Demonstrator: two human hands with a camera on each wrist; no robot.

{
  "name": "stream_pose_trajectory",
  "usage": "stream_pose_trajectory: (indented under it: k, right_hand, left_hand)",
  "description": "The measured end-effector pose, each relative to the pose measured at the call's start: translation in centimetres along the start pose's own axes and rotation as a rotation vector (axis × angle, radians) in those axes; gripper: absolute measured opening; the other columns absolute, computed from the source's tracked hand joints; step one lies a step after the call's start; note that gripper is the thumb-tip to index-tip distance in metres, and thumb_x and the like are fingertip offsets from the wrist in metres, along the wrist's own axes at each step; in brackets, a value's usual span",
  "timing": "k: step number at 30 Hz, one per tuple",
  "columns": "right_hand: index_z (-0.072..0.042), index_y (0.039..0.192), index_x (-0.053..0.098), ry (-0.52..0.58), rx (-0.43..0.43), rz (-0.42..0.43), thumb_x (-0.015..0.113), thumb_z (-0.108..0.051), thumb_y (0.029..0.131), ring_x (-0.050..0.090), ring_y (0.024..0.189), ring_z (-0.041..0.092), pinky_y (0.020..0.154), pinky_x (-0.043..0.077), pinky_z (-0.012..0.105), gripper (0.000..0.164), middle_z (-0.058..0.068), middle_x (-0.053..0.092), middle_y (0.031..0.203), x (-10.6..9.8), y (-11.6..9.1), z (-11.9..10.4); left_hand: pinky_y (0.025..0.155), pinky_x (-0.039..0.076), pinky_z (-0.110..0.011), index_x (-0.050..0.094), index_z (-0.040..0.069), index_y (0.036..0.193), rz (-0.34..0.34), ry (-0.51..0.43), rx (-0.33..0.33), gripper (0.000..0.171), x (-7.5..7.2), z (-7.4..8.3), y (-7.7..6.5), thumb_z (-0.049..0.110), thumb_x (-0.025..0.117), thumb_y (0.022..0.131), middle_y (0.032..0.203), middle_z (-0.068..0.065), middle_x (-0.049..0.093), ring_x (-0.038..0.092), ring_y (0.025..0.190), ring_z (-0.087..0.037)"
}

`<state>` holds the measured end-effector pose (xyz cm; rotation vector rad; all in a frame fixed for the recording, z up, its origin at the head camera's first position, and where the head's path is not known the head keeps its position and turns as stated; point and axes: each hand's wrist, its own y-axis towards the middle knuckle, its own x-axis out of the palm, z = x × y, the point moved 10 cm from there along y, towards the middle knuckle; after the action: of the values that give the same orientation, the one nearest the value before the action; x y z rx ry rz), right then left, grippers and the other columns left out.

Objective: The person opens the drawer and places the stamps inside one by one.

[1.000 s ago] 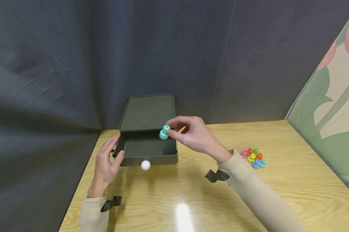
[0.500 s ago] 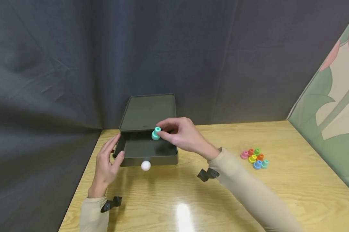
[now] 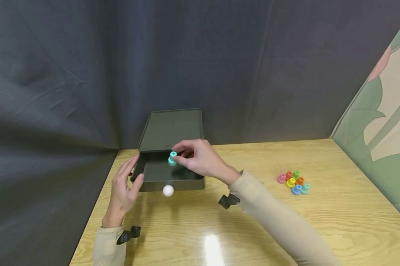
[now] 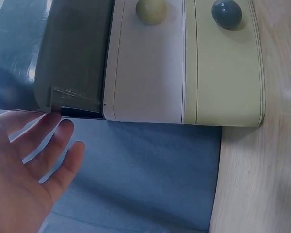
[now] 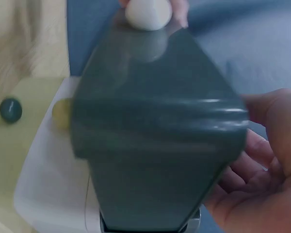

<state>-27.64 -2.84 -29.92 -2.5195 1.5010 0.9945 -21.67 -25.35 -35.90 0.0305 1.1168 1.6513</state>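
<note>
A dark grey-green drawer (image 3: 188, 185) with a round white knob (image 3: 168, 190) stands pulled out of a small chest of drawers (image 3: 174, 127). Above the drawer's inside, my right hand (image 3: 201, 158) pinches a teal stepped peg (image 3: 173, 159), wide at the bottom and narrower at the top, with a hole in its top. In the right wrist view the drawer hides that peg. My left hand (image 3: 122, 192) is at the drawer's left side, fingers extended; in the left wrist view its fingertips (image 4: 52, 118) lie at the drawer's edge.
To the right on the wooden table (image 3: 253, 229) stands a cluster of similar pegs (image 3: 291, 182) in several colours. Below the pulled-out drawer are a whitish drawer (image 4: 148, 73) and a yellow-green drawer (image 4: 228, 77), both pushed in. A dark curtain (image 3: 219, 66) hangs behind.
My right hand has moved left with the teal peg, from the drawer's right part to over its middle, and dipped slightly. The left hand stays at the drawer's side.
</note>
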Motion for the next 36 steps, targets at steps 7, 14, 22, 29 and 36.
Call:
stream_pose_trajectory:
  k: [7,14,22,29,36]
  right_hand:
    - [-0.008,0.117,0.08,-0.031,-0.016,-0.022,0.078,-0.019,0.098,0.075,0.084,0.005,0.077,0.059,0.022,0.022,0.003,0.082,0.103,1.2,0.5,0.2]
    - [-0.011,0.116,0.081,-0.053,0.015,-0.045,0.08,-0.022,0.097,0.074,0.083,0.003,0.077,0.059,0.023,0.022,0.0,0.082,0.103,2.1,0.6,0.8]
    - [-0.016,0.118,0.082,-0.235,0.042,-0.048,0.081,-0.028,0.097,0.078,0.097,0.011,0.084,0.059,0.029,0.024,-0.004,0.083,0.111,2.5,0.2,1.0]
    - [-0.021,0.117,0.082,-0.338,0.085,-0.062,0.079,-0.029,0.098,0.078,0.099,0.016,0.052,0.039,0.022,0.021,-0.005,0.083,0.113,2.6,-0.3,1.4]
    - [-0.024,0.118,0.081,-0.393,0.116,-0.075,0.079,-0.032,0.098,0.077,0.095,0.014,0.05,0.035,0.024,0.022,-0.008,0.083,0.112,2.8,-0.5,1.5]
  left_hand:
    - [0.097,0.043,-0.025,0.057,0.006,0.154,0.003,0.008,0.005,0.061,-0.1,0.1,0.0,0.011,0.062,0.093,0.153,-0.024,0.059,0.056,0.137,-0.044]
    - [0.097,0.042,-0.021,0.057,0.006,0.154,-0.006,0.023,0.0,0.061,0.0,0.2,-0.1,0.012,0.063,0.094,0.154,-0.023,0.059,0.057,0.137,-0.045]
    - [0.096,0.041,-0.015,0.056,0.008,0.155,-0.013,0.021,0.013,0.062,0.3,0.5,0.0,0.011,0.063,0.094,0.154,-0.022,0.059,0.058,0.136,-0.044]
    - [0.098,0.041,-0.013,0.055,0.009,0.156,-0.016,0.003,0.018,0.063,0.8,1.0,-0.2,0.009,0.063,0.094,0.154,-0.023,0.058,0.058,0.136,-0.044]
    - [0.098,0.04,-0.013,0.055,0.008,0.156,-0.017,0.003,0.02,0.063,0.7,1.1,-0.4,0.009,0.063,0.093,0.154,-0.022,0.058,0.058,0.136,-0.045]
